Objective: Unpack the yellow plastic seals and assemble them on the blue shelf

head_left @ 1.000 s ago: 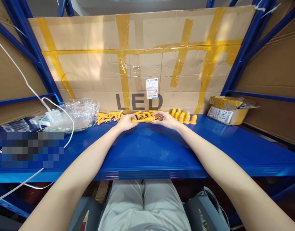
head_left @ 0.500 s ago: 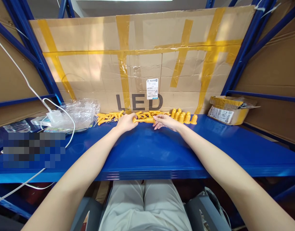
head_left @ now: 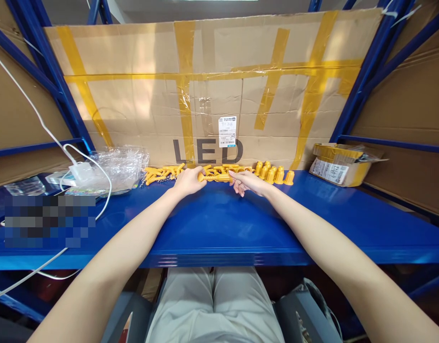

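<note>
My left hand (head_left: 189, 183) is closed, its thumb and fingertips pinching a yellow plastic piece (head_left: 202, 177) with a rounded end. Most of that piece is hidden by the fingers. Facing it, my right hand (head_left: 248, 183) pinches a small yellow plastic cup (head_left: 231, 176) between thumb and forefinger, the other fingers hanging loosely curled. A yellow rod-like part (head_left: 219, 178) lies in line between the two hands; I cannot tell whether it is joined to either held piece. Loose yellow branched parts (head_left: 155, 174) are heaped beyond and left of my left hand.
Several yellow ribbed cups (head_left: 279, 176) stand upright right of my right hand. Clear plastic wrap (head_left: 122, 164) and a white cable (head_left: 108, 190) lie at left. A small open carton (head_left: 355, 171) sits at right. Taped cardboard (head_left: 151, 109) backs the blue tabletop (head_left: 222, 228).
My right hand's lower fingers have shifted slightly down and right, with the cup still in the pinch. My left hand stays nearly in place.
</note>
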`<state>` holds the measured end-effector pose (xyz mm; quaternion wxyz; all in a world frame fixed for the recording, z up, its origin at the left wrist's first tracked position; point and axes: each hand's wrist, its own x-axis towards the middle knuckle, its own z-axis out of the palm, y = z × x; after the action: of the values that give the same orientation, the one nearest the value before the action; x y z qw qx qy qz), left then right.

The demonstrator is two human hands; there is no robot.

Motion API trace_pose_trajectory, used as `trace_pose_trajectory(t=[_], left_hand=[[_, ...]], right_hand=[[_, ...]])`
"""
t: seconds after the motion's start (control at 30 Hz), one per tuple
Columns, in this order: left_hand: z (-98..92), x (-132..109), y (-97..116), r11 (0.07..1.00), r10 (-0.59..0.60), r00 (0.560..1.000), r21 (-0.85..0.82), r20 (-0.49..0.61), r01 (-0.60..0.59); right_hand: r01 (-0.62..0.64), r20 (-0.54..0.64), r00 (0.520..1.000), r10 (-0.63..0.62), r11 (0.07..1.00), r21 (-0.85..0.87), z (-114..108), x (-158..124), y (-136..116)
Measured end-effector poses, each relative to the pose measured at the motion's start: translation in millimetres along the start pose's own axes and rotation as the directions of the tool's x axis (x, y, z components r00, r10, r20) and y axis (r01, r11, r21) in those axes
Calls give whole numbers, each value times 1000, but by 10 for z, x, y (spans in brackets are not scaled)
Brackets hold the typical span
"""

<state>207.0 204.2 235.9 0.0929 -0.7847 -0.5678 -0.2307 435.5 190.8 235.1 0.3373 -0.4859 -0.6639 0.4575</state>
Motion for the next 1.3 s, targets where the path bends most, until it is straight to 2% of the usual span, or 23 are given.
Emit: trace_pose_trajectory(t=[0.2,0.4,0.57,0.93,1.3], left_hand=[[32,22,-8,1000,-8,1000,28,30,7],[45,32,-27,999,-37,999,17,37,36],[44,31,-48,1000,-30,999,7,39,30],[29,26,-46,1000,-14,999,-12,34,15],[21,31,-48,1000,-5,999,-7,36,6]], right_hand=[[-40,13,999,40,999,-8,-13,2,12],[98,-51,994,-99,995,-19,-59,34,87],[119,-50,991,-121,992,-41,-49,60,89],[99,-5,995,-99,994,38,-28,4,24],[79,-2,997,-79,997,-19,-34,34,76]])
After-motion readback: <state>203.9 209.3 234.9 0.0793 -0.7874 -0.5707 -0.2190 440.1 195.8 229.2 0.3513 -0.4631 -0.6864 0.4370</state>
